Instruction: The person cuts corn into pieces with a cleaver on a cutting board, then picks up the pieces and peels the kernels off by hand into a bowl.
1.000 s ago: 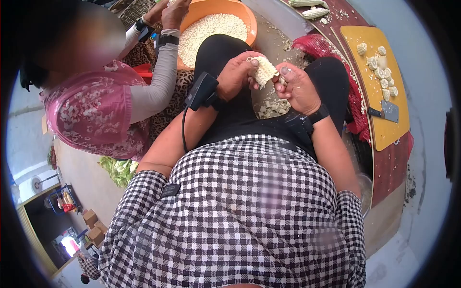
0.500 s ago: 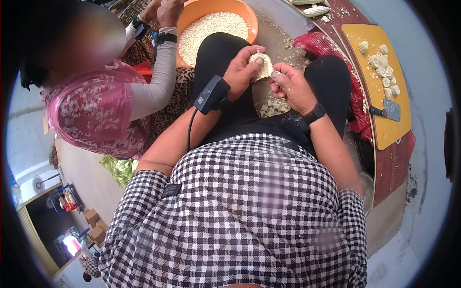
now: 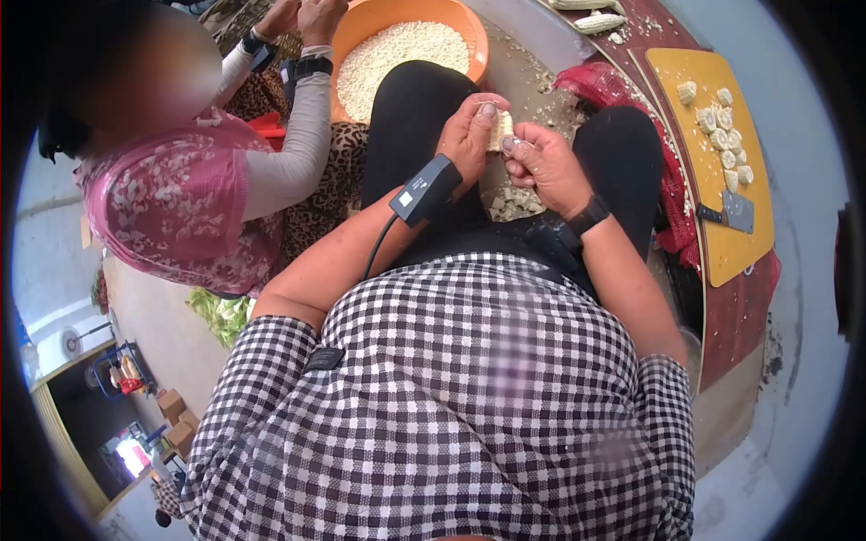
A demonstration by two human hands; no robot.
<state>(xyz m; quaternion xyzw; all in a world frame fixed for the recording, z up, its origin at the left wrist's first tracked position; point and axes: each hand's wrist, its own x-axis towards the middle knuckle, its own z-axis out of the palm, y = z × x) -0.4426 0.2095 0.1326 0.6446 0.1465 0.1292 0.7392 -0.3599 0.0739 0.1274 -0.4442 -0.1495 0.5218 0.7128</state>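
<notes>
A short piece of pale corn cob (image 3: pixel 499 132) is held between my two hands, above the gap between my knees. My left hand (image 3: pixel 469 140) wraps round its left side, with the thumb near its top. My right hand (image 3: pixel 546 162) is closed at the cob's right side, its thumb and forefinger pinched against the kernels. Whether loose kernels lie inside the right hand's fingers is hidden. An orange basin (image 3: pixel 478 54) of pale kernels (image 3: pixel 401 63) stands beyond my left knee.
At the right, a yellow board (image 3: pixel 722 248) bears several cob pieces (image 3: pixel 719 139) and a cleaver (image 3: pixel 738 209). Red mesh sacking (image 3: pixel 600 81) lies beside my right knee. A co-worker (image 3: pixel 180 189) sits at the left, arms by the basin. Husks (image 3: pixel 221 316) lie behind.
The cob piece has turned between my hands and shows a narrower side. My left hand has shifted slightly right and covers more of it. The co-worker's hands have moved slightly.
</notes>
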